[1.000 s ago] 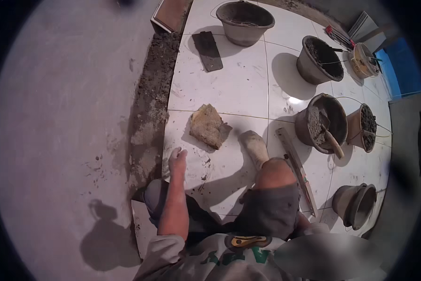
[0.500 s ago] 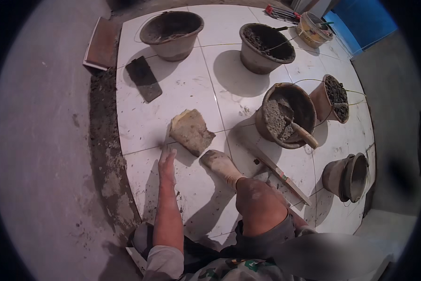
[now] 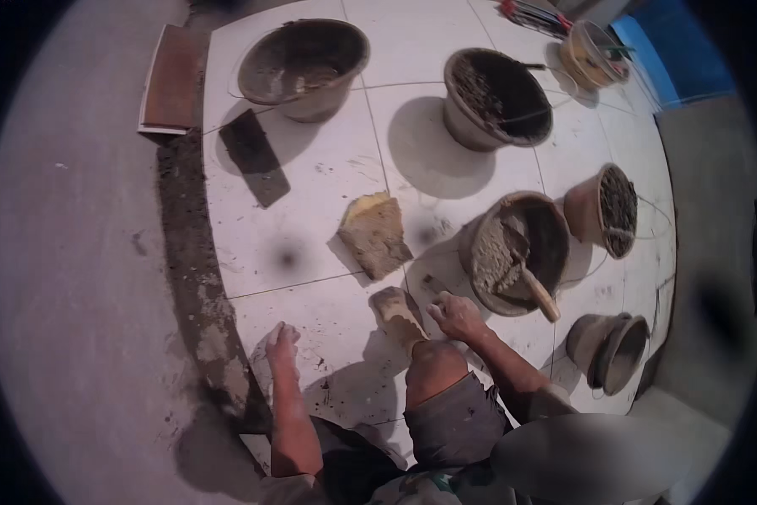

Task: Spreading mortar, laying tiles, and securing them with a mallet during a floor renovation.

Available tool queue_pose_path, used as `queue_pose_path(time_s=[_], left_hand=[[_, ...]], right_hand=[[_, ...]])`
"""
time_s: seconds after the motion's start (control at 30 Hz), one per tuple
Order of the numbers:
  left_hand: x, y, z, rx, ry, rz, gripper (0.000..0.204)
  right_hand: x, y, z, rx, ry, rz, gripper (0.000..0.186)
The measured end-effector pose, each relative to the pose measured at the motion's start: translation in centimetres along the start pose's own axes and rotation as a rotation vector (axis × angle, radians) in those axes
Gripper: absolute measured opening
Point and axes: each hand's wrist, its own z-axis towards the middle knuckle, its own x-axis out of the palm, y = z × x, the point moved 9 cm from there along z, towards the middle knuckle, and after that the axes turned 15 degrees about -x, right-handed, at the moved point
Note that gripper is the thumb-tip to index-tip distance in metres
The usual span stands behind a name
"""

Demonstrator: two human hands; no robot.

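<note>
Bar (image 3: 433,283) on tiled floor (image 3: 412,50), partly hidden by right hand (image 3: 458,318); cannot tell if clamped. Left hand (image 3: 282,343) empty, fingers loosely parted, near dirt strip (image 3: 193,252).

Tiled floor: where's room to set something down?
Mostly bare floor between dark board, dirt strip, ragged brown piece and left hand. Crowded on the right: right hand, mortar bucket with trowel, brown bucket.

Trowel (image 3: 541,296) in bkt (image 3: 544,231) R of hands (image 3: 460,319), nested bkts (image 3: 587,342) farther R.
</note>
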Motion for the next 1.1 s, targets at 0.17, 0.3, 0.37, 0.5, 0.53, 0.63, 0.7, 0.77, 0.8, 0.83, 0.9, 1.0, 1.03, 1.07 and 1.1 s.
queue_pose_path(time_s=[0.17,0.3,0.37,0.5,0.53,0.63,0.7,0.77,0.8,0.83,0.9,1.0,1.03,1.07,1.1], left_hand=[[3.2,-4.3,-7.6,-0.015,0.040,0.018,0.049],[7.1,-9.8,-14.5,0.023,0.132,0.040,0.043],[8.9,-11.3,-16.5,-0.005,0.154,0.070,0.037],[11.7,-13.7,-17.6,0.227,0.165,0.180,0.035],[12.0,-14.2,-18.1,0.331,0.107,0.209,0.032],[15.2,-16.6,-18.5,0.590,-0.056,0.550,0.030],[17.1,-16.6,-15.8,0.224,0.069,0.357,0.031],[19.1,-17.6,-14.1,-0.027,0.186,0.215,0.033],[19.6,-19.4,-13.6,-0.007,0.272,0.078,0.033],[19.0,-21.4,-13.2,0.079,0.318,-0.099,0.034],[16.7,-22.1,-11.7,-0.005,0.206,-0.021,0.036],[14.0,-23.6,-9.1,-0.047,0.001,0.125,0.040],[13.9,-24.0,-8.7,-0.052,0.019,0.093,0.040],[14.1,-24.1,-8.4,-0.072,0.060,0.068,0.040],[14.2,-24.2,-8.1,-0.117,0.074,0.043,0.041]], right_hand=[[-7.2,5.3,1.4,-0.030,0.050,-0.030,0.034],[-13.9,10.1,4.9,-0.125,0.027,-0.026,0.029],[-17.3,12.1,9.3,-0.253,-0.020,-0.063,0.024],[-23.9,15.6,23.4,-0.595,-0.147,-0.361,0.020],[-25.7,16.0,27.8,-0.545,-0.226,-0.606,0.021],[-26.9,19.4,39.6,-0.736,-0.137,-0.581,0.034],[-25.7,20.2,44.9,-0.763,0.019,-0.838,0.037],[-23.2,19.5,49.1,-0.720,0.236,-1.047,0.039],[-22.1,18.2,51.1,-0.613,0.366,-1.067,0.039],[-21.6,16.8,52.9,-0.460,0.457,-0.992,0.037],[-20.0,15.9,54.2,-0.526,0.503,-1.041,0.033],[-18.3,12.5,57.0,-0.444,0.502,-1.169,0.035],[-18.3,11.4,57.9,-0.393,0.486,-1.214,0.037],[-17.8,10.7,58.5,-0.415,0.511,-1.222,0.037],[-17.7,9.4,58.9,-0.322,0.526,-1.167,0.039]])
